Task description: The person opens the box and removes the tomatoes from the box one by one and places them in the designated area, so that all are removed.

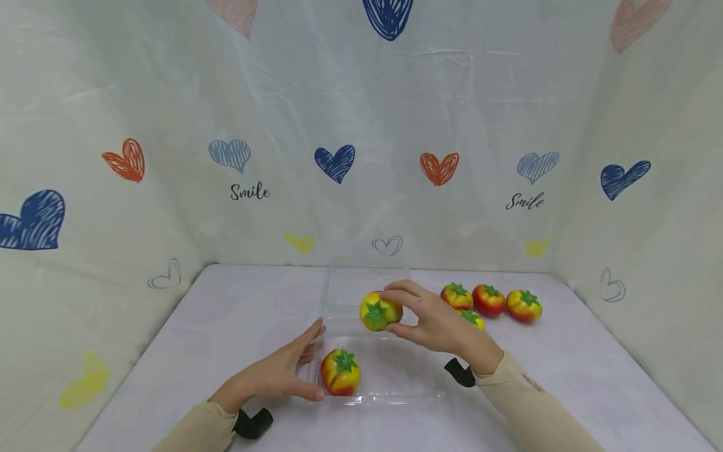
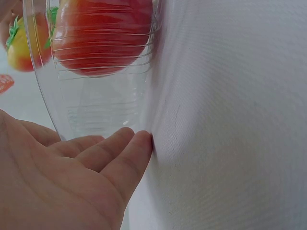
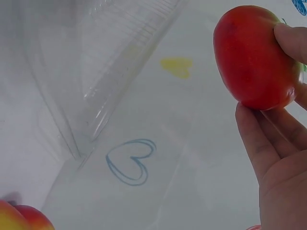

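Note:
In the head view my right hand [image 1: 432,317] holds a red-and-yellow tomato [image 1: 374,314] with a green leafy top, above a clear plastic box [image 1: 395,370]. Its thumb and fingers pinch the tomato, whose smooth red underside [image 3: 254,57] shows in the right wrist view. Another tomato [image 1: 341,371] sits inside the box at the near left. Beside the box's left wall is my left hand [image 1: 277,370], thumb apart from the other fingers. Seen from the left wrist, its fingers [image 2: 136,148] are fairly straight and lie against the clear wall, low by the table.
Several more tomatoes [image 1: 523,306] stand grouped on the white table [image 1: 226,320] to the right, partly behind my right hand. The box's clear lid [image 1: 344,285] stands raised at the back. A curtain [image 1: 373,113] printed with hearts surrounds the table.

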{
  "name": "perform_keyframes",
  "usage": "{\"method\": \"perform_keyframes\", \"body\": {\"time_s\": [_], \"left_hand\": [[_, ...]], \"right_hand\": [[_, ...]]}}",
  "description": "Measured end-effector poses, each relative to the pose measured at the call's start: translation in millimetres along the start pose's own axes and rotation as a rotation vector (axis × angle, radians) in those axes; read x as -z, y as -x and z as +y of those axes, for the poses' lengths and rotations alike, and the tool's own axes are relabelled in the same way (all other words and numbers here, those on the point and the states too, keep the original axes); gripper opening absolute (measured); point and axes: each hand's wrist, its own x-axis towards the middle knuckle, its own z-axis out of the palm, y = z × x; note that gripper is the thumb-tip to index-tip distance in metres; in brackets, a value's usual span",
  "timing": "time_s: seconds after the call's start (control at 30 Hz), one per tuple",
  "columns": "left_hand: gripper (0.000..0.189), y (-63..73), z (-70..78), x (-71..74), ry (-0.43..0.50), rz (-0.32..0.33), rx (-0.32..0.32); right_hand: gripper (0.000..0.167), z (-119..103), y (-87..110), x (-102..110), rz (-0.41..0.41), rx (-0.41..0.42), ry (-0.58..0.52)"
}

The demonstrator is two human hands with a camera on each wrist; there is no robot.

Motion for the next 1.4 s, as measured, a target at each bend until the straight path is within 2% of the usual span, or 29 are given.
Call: {"method": "perform_keyframes", "body": {"time_s": [0.13, 0.3, 0.5, 0.93, 1.17, 1.4], "left_hand": [[0.119, 0.2, -0.2, 0.6, -0.006, 0.002, -0.005], [0.119, 0.0, -0.1, 1.6, 0.002, -0.003, -0.017], [0.119, -0.3, 0.1, 2.1, 0.014, -0.015, -0.019], [0.118, 1.0, 0.3, 1.2, 0.013, -0.013, -0.017], [0.118, 1.1, 0.0, 0.7, 0.013, -0.011, -0.011], [0.119, 1.6, 1.7, 1.3, 0.013, -0.005, -0.012]], "right_hand": [[0.053, 3.9, 4.8, 1.0, 0.035, -0.010, -0.005], [0.053, 7.8, 11.4, 2.2, 0.035, -0.039, -0.044], [0.054, 12.0, 17.6, 5.7, 0.072, -0.043, -0.030], [0.053, 22.9, 32.4, 17.4, 0.130, -0.162, -0.035], [0.053, 27.6, 40.3, 20.2, 0.196, -0.151, 0.015], [0.053, 31.0, 47.6, 23.4, 0.189, -0.204, 0.015]]}}
